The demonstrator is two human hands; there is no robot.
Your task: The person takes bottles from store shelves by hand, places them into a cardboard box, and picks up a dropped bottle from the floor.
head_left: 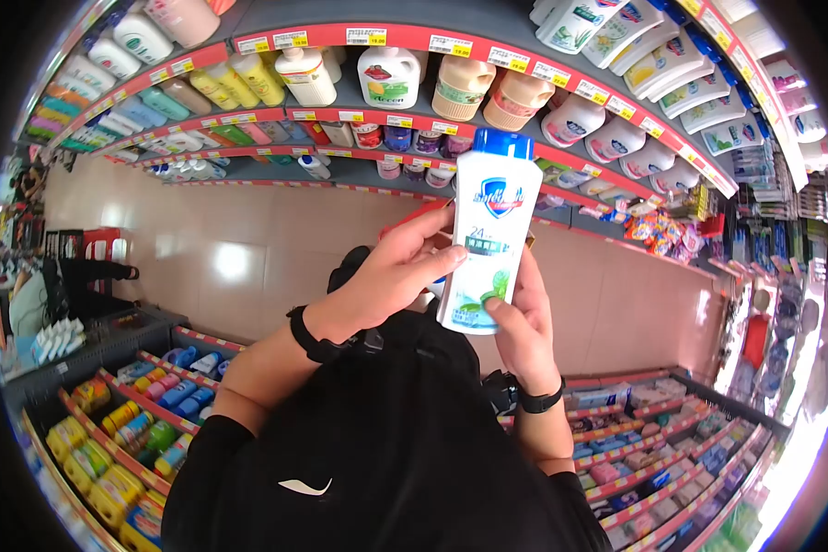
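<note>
A white body wash bottle (493,207) with a blue cap, a blue shield logo and green leaves on its label stands almost upright before me, tilted slightly. My left hand (412,258) grips its left side, the thumb lying across the front near the small dark label band. Lower down on the right, my right hand (527,317) holds the bottle too, thumb pressed on the leaf print. The fingers behind the bottle are hidden. Part of a red object shows behind my left hand, too covered to name.
Curved shelves (391,39) of bottles with price tags run across the top. Colourful bagged goods (662,228) hang at the right. Lower racks stand behind me, with yellow jugs (115,492) at the left. Tiled floor (202,248) lies between. Another person (51,285) is at far left.
</note>
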